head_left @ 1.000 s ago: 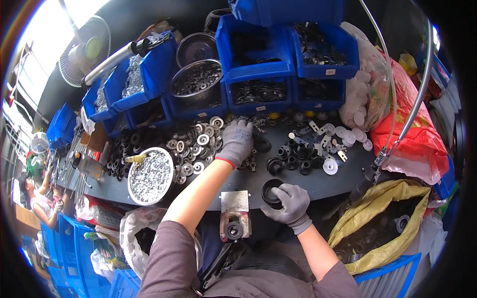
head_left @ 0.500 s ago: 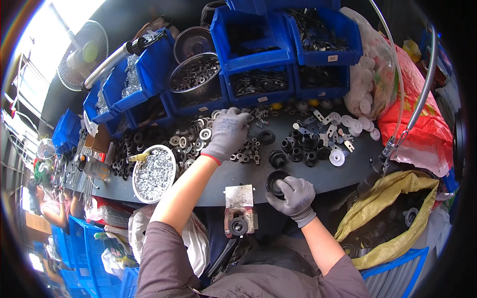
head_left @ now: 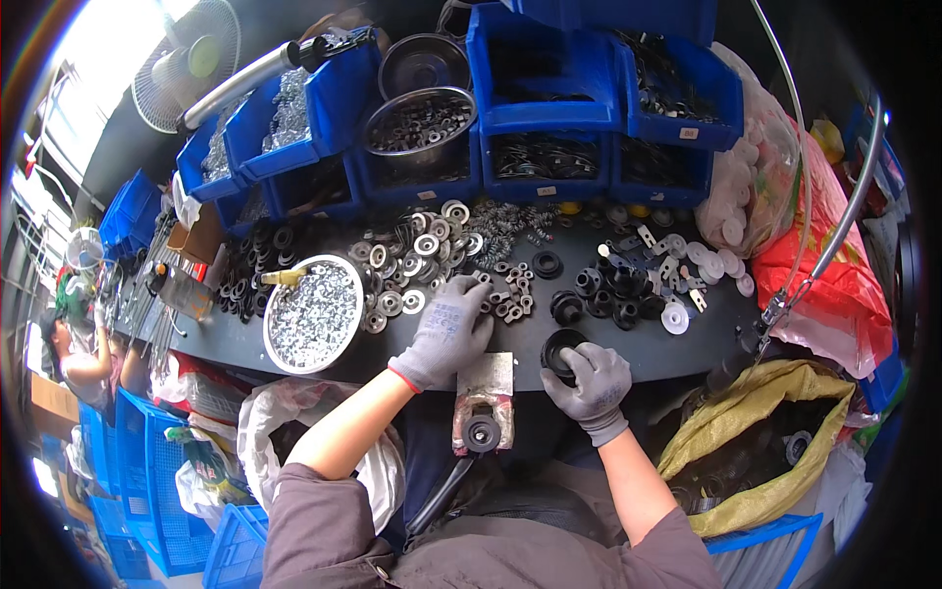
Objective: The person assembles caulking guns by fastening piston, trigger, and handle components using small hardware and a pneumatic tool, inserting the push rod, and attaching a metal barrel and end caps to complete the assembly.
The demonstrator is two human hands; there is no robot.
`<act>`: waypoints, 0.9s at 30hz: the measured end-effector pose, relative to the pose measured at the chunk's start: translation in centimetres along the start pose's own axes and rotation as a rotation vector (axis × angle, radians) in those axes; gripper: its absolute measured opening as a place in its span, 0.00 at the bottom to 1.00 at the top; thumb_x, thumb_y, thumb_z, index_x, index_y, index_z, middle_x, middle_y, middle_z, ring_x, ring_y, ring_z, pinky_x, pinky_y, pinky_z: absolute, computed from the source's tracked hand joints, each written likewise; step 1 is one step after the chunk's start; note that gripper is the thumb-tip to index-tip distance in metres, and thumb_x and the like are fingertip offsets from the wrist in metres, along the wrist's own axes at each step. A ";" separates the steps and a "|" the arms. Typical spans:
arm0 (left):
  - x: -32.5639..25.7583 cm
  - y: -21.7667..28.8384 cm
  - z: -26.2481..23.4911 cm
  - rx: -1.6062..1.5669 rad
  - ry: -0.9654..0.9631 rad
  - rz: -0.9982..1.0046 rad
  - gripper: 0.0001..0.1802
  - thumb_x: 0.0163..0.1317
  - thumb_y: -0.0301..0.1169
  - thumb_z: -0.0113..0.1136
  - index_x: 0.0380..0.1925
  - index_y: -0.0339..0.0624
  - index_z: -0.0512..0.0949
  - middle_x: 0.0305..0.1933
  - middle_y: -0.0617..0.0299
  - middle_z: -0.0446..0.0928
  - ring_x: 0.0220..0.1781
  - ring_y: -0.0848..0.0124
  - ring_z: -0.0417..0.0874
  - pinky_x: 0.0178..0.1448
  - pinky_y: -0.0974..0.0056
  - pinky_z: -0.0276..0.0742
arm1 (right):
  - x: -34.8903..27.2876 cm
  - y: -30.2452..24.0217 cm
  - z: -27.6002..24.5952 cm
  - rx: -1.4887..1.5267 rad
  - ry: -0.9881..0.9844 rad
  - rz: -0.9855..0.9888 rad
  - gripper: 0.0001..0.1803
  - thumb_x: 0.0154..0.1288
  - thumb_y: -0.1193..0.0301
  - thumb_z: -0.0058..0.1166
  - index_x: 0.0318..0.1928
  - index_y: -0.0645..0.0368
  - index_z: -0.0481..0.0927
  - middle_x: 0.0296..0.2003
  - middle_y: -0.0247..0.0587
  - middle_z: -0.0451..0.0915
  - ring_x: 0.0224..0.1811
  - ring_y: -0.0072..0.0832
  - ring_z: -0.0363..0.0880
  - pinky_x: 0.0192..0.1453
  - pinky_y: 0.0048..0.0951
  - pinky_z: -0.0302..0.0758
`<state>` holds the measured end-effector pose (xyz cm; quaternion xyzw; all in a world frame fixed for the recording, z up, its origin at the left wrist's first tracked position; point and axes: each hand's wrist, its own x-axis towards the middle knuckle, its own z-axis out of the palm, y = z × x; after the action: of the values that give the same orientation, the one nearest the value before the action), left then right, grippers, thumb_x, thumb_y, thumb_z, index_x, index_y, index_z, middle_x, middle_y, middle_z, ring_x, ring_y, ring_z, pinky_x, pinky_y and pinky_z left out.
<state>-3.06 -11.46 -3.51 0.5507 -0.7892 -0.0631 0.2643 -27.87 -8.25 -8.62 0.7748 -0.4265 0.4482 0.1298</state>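
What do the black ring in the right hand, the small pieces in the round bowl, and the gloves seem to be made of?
The black ring held by the right hand looks like matte rubber or plastic: dull, no glint. The small pieces in the round bowl look like bright metal, silvery and shiny. The gloves, as on the left hand, look like grey knit fabric, perhaps coated; red cuff edging shows.

The left hand (head_left: 446,329) has drawn back from the far washers (head_left: 417,250) toward the near edge of the tabletop (head_left: 245,344), now resting by small dark nuts (head_left: 505,299).
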 end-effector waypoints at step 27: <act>4.1 0.0 2.3 0.037 -0.028 0.060 0.25 0.60 0.28 0.54 0.59 0.35 0.74 0.63 0.44 0.74 0.58 0.44 0.77 0.63 0.48 0.74 | -0.1 0.0 0.1 -0.059 -0.009 -0.004 0.19 0.50 0.52 0.70 0.36 0.46 0.80 0.37 0.30 0.78 0.28 0.35 0.76 0.31 0.38 0.73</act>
<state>-5.20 -15.63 -4.07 0.5306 -0.8100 -0.0481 0.2450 -27.81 -8.27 -8.74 0.7734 -0.4388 0.4317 0.1515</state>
